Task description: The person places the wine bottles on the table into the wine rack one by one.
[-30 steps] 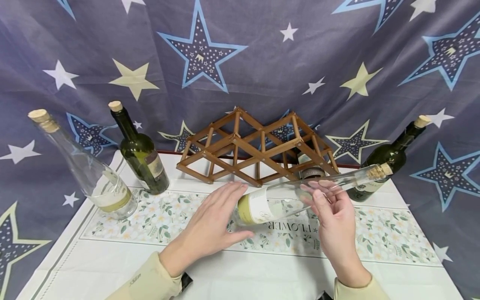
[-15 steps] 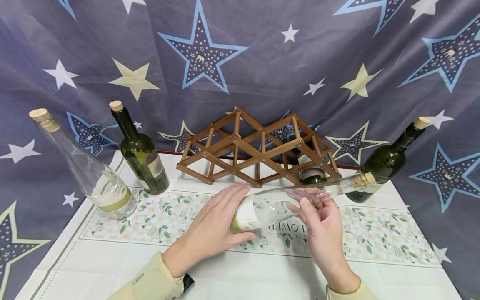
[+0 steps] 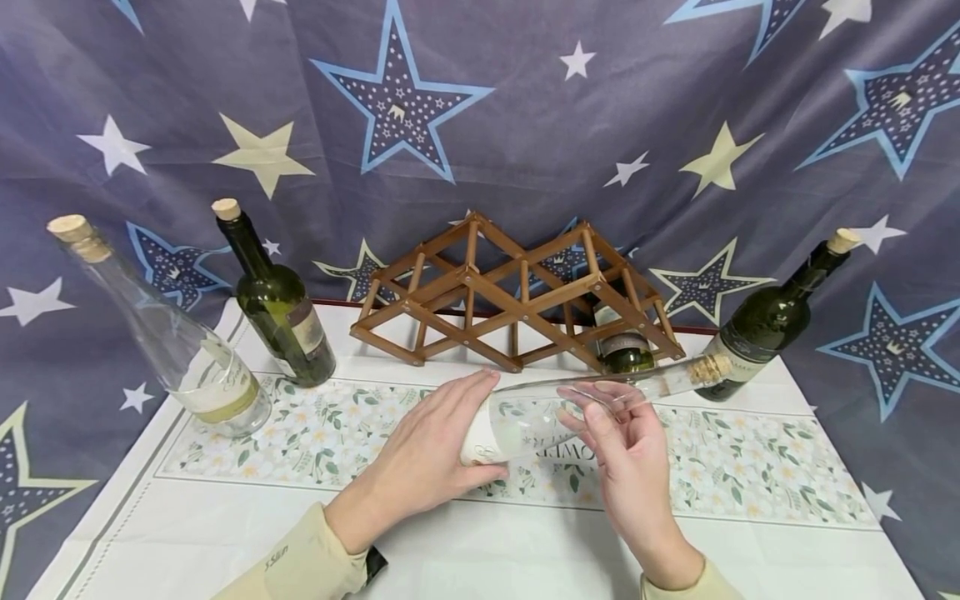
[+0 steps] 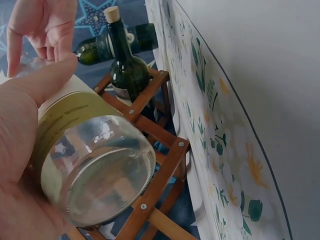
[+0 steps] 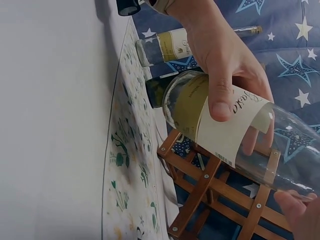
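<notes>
Bottle [image 3: 540, 410] of clear glass, corked and tilted, is held before the wooden rack [image 3: 496, 301], the left hand [image 3: 423, 450] wrapped round its labelled base end and the right hand [image 3: 632, 454] grasping nearer its neck. One green bottle [image 3: 627, 357] lies in the rack; other corked bottles [image 3: 281, 304] stand on the worktop [image 3: 525, 550] either side.

Both arms reach in from the bottom edge, pale beige sleeves [image 3: 296, 562] down to the wrists [image 3: 348, 518]. Left hand [image 3: 420, 450]: back up, fingers together pointing forward and right, left thumb [image 5: 220, 95] spread well off them, grip closed around from both sides. Right hand [image 3: 632, 450]: palm turned up and inward, fingers bent, right thumb [image 3: 604, 432] angled leftward, pinching. Hands apart.
</notes>
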The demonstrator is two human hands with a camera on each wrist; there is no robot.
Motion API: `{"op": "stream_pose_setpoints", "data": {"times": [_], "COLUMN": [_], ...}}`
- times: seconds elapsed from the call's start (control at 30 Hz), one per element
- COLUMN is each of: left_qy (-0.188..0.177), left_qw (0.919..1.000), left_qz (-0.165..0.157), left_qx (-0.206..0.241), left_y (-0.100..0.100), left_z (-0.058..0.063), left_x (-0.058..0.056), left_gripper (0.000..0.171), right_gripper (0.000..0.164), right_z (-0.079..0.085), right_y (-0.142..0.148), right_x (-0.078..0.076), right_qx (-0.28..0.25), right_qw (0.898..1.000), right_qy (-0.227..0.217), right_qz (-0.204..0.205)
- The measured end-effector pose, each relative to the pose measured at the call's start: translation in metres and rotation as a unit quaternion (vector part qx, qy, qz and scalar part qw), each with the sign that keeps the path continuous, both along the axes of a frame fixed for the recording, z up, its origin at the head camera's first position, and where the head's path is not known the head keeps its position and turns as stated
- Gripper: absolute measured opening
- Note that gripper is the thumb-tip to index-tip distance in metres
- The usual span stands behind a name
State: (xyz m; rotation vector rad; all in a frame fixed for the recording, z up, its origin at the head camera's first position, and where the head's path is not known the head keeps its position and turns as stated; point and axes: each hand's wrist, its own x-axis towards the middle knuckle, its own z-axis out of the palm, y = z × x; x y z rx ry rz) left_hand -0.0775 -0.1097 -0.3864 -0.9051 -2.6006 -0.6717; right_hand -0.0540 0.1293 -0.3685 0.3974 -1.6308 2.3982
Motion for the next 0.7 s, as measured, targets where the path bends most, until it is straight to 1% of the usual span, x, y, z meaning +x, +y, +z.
{"op": "stream_pose_setpoints", "data": {"times": [0.13, 0.3, 0.57, 0.7], "left_qy": [0.000, 0.005, 0.011, 0.019], "left_qw": [1.0000, 0.9998, 0.9996, 0.9996], "left_qz": [0.006, 0.013, 0.017, 0.012], "left_qx": [-0.003, -0.011, -0.021, -0.017], "left_y": [0.0000, -0.0003, -0.0019, -0.0037], "left_z": [-0.0010, -0.0011, -0.0011, -0.0017], "left_x": [0.0002, 0.0005, 0.0009, 0.0004], "left_gripper": [0.105, 0.100, 0.096, 0.095], "right_gripper": [0.027, 0.029, 0.033, 0.035], "right_z": [-0.0020, -0.0029, -0.0028, -0.0023], "right_y": [-0.0008, -0.0013, -0.0021, -0.0019], "right_x": [0.0002, -0.0001, 0.0007, 0.0013], "right_qx": [-0.009, -0.014, -0.015, 0.001], "right_qw": [1.000, 1.000, 1.000, 1.000], "right_qy": [0.012, 0.019, 0.009, 0.006], "right_qz": [0.004, 0.010, 0.020, 0.022]}}
